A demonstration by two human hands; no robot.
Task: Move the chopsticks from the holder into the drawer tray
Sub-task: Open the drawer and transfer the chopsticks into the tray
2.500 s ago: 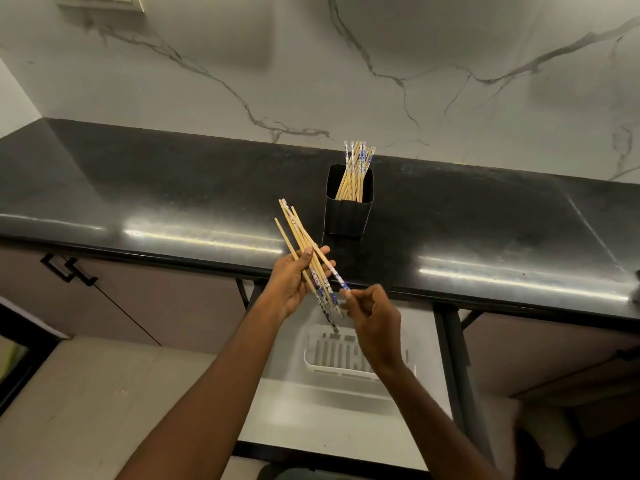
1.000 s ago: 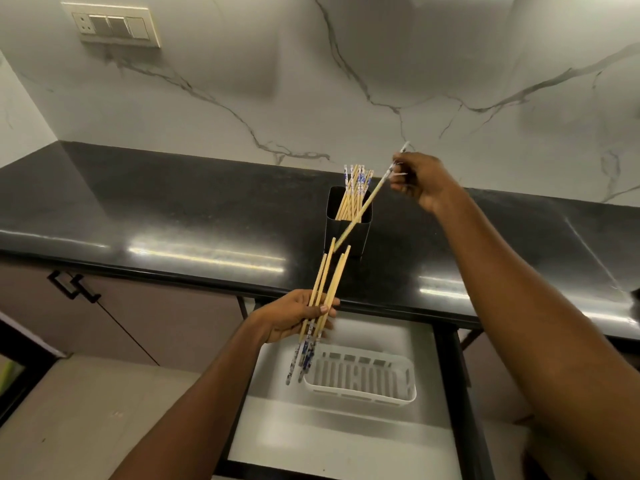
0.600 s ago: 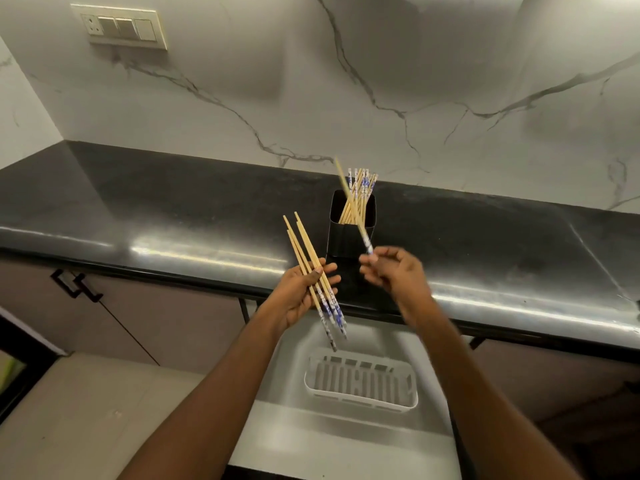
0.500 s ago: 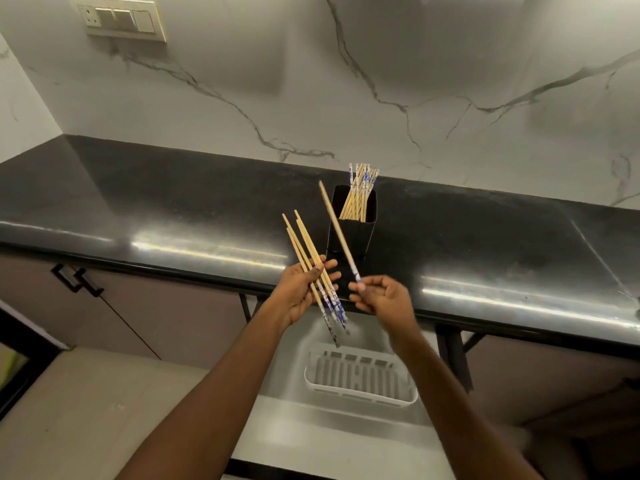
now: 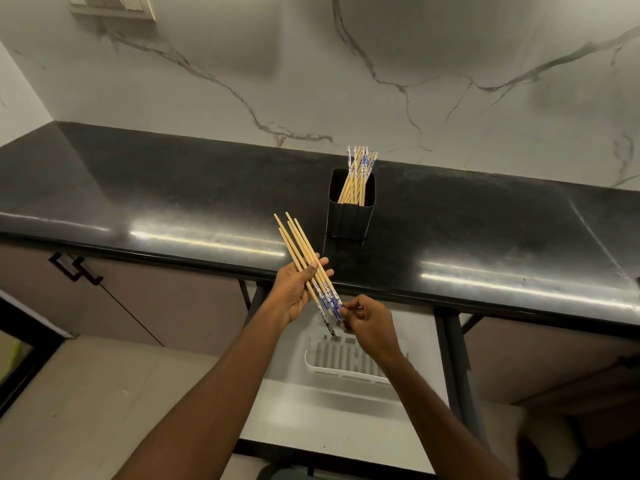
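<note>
A black square holder (image 5: 350, 216) stands on the dark counter with several bamboo chopsticks (image 5: 358, 171) upright in it, blue-patterned ends up. My left hand (image 5: 297, 292) grips a bundle of several chopsticks (image 5: 302, 247), plain tips up and to the left, patterned ends down. My right hand (image 5: 370, 325) pinches the patterned lower ends of that bundle just below the left hand. Under both hands the white slotted tray (image 5: 341, 370) lies in the open white drawer (image 5: 332, 420); I see no chopsticks in it.
The black counter (image 5: 173, 209) runs across the view with a marble wall behind. A switch plate (image 5: 110, 5) is on the wall at top left. Cabinet doors with black handles (image 5: 74, 268) sit lower left; a black frame post (image 5: 453, 358) borders the drawer on the right.
My right hand pulled one chopstick out of the holder, carried it down and laid it into the bundle in my left hand; it now touches the bundle's lower ends.
</note>
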